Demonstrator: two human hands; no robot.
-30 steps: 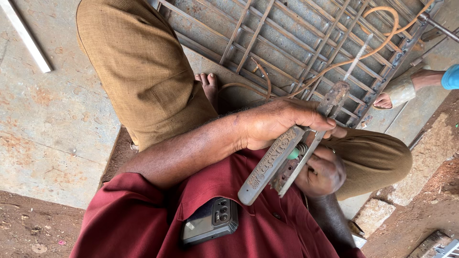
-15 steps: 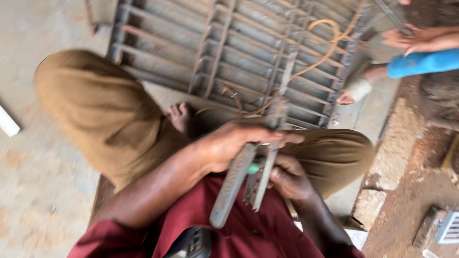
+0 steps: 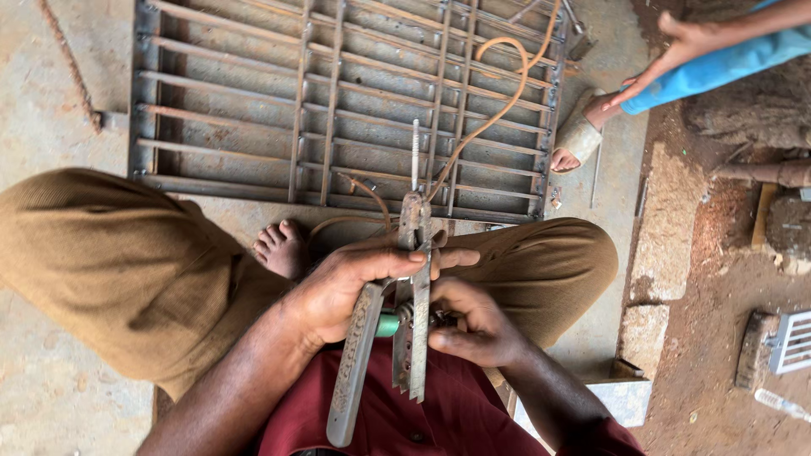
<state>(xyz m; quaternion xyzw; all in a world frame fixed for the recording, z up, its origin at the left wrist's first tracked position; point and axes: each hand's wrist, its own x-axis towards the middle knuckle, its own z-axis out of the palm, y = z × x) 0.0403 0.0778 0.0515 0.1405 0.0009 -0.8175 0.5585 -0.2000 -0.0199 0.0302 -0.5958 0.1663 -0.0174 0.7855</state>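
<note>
Metal grille (image 3: pixel 338 110): cut off by the top edge at 12 o'clock; its near rail is partly hidden behind the welding clamp (image 3: pixel 414 295).
Right hand (image 3: pixel 473 325): fingers curl behind the clamp, so what they pinch cannot be made out.
Green part (image 3: pixel 387 324): only a sliver shows between the clamp's handles; its kind is unclear.
Left hand (image 3: pixel 355 283): forearm runs out of view at 7 o'clock.
Co-worker's arm (image 3: pixel 718 46): cropped at 2 o'clock; only a hand, blue sleeve and one foot (image 3: pixel 579 135) show.
White slatted object (image 3: pixel 790 342): cut off at 4 o'clock, unidentifiable.
</note>
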